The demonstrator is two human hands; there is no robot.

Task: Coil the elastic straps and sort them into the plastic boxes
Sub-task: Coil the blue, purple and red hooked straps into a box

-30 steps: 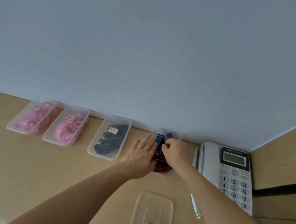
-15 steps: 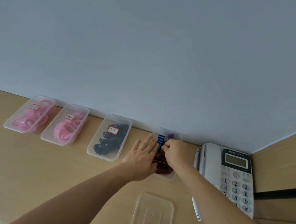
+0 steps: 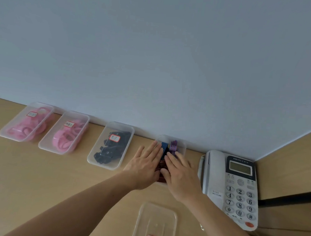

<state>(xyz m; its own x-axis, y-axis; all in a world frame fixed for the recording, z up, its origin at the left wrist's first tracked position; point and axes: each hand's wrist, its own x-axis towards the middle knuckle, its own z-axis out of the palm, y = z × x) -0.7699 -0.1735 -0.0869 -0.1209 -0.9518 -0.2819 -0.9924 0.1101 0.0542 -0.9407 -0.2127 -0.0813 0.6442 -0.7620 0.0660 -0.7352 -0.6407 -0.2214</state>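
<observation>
A clear plastic box point(image 3: 182, 144) stands by the wall, fourth in a row, holding blue-striped point(image 3: 165, 147), purple point(image 3: 173, 146) and dark red point(image 3: 161, 166) straps. My left hand point(image 3: 145, 168) lies flat over the box's left side with straight fingers. My right hand point(image 3: 181, 175) lies flat over its right side, fingers straight, pressing down on the straps. The two hands hide most of the box and its contents.
Two boxes of pink straps point(image 3: 25, 122) point(image 3: 64, 133) and one of black straps point(image 3: 111, 146) stand to the left along the wall. A clear lid with a red label point(image 3: 156, 224) lies near me. A white desk phone point(image 3: 232, 188) stands right of the hands.
My right hand, earlier pinching at a strap in the box, now lies flat with straight fingers over the box. My left hand has stayed flat at the box's left side.
</observation>
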